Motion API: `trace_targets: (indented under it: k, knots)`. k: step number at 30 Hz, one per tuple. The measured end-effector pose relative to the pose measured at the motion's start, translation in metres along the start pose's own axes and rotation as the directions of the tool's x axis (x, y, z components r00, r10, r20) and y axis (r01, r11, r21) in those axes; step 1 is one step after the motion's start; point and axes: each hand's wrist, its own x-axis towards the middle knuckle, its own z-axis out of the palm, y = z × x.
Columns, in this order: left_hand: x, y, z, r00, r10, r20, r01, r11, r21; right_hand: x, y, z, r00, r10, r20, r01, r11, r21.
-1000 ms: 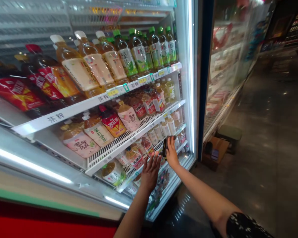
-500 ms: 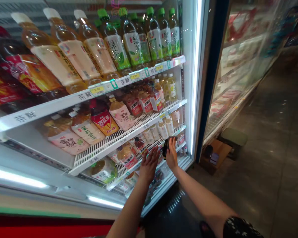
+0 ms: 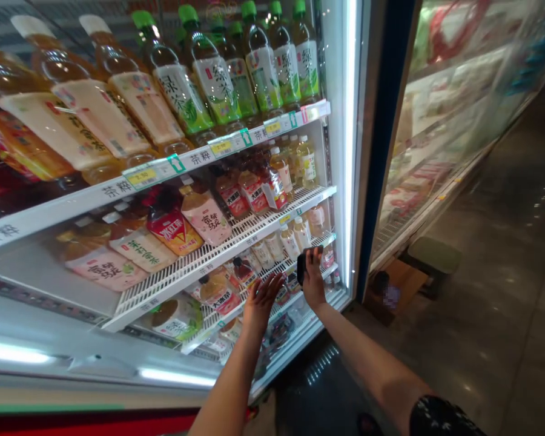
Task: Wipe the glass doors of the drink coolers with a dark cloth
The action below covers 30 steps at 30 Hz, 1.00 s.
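My left hand (image 3: pixel 262 295) is raised in front of the lower shelves of a lit drinks cooler, its fingers spread and nothing in them. Beside it to the right, my right hand (image 3: pixel 313 284) has its fingers around a small black object (image 3: pixel 301 267), whose kind I cannot make out. Behind both hands, small pale-labelled bottles (image 3: pixel 289 241) stand on a wire shelf. Left of my left hand lies a tilted pink-labelled tea bottle (image 3: pixel 218 295). On the top shelf, green-capped tea bottles (image 3: pixel 215 79) stand beside white-capped amber ones (image 3: pixel 79 109).
The white shelf edge (image 3: pixel 200 158) carries price tags. A bright light strip (image 3: pixel 352 121) runs up the cooler's right side frame. Further right are another glass-fronted case (image 3: pixel 418 139), a green-topped stool (image 3: pixel 433 257) and a brown box (image 3: pixel 404 281) on the dark floor.
The shelves and bottles have shifted left in my view. My left hand has moved slightly left, away from my right hand, which still holds the black object.
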Motion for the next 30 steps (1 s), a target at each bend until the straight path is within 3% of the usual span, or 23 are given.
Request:
trace_targets:
  k: [3,6,10,13,16,20,23,27,30]
  knots:
    - [0.0,-0.003,0.002,1.0,-0.013,-0.002,0.013,1.0,0.022,0.042,0.008,-0.021,0.999,-0.04,-0.026,0.039,0.999,-0.021]
    - [0.001,-0.004,-0.002,1.0,-0.015,-0.011,0.015,0.999,0.039,0.07,0.03,-0.043,0.997,0.048,-0.061,-0.048,0.999,-0.006]
    - [0.0,-0.005,-0.005,0.999,0.014,-0.038,-0.01,0.996,0.085,0.053,0.046,-0.044,0.99,0.128,-0.066,-0.127,0.992,0.014]
    - [0.001,-0.005,-0.007,0.999,0.014,-0.029,-0.01,0.993,0.113,0.043,0.042,-0.036,0.998,0.066,-0.019,-0.066,0.998,0.012]
    - [0.003,-0.004,-0.01,1.0,0.022,-0.017,-0.019,0.99,0.138,0.07,0.044,-0.043,1.0,-0.005,-0.008,0.005,1.0,0.004]
    - [0.007,-0.004,-0.017,0.999,0.034,-0.026,-0.029,0.984,0.176,0.116,0.067,-0.068,0.996,0.069,-0.061,-0.068,0.997,0.025]
    - [0.009,-0.005,-0.02,0.998,0.039,-0.048,-0.028,0.974,0.223,0.11,0.08,-0.072,0.986,0.125,-0.114,-0.121,0.992,0.039]
    - [0.01,-0.006,-0.021,0.998,0.049,-0.05,-0.035,0.966,0.256,0.093,0.081,-0.062,0.986,0.114,-0.123,-0.108,0.992,0.057]
    - [0.01,-0.006,-0.021,0.998,0.047,-0.044,-0.035,0.967,0.252,0.118,0.087,-0.07,0.988,0.092,-0.125,-0.086,0.995,0.053]
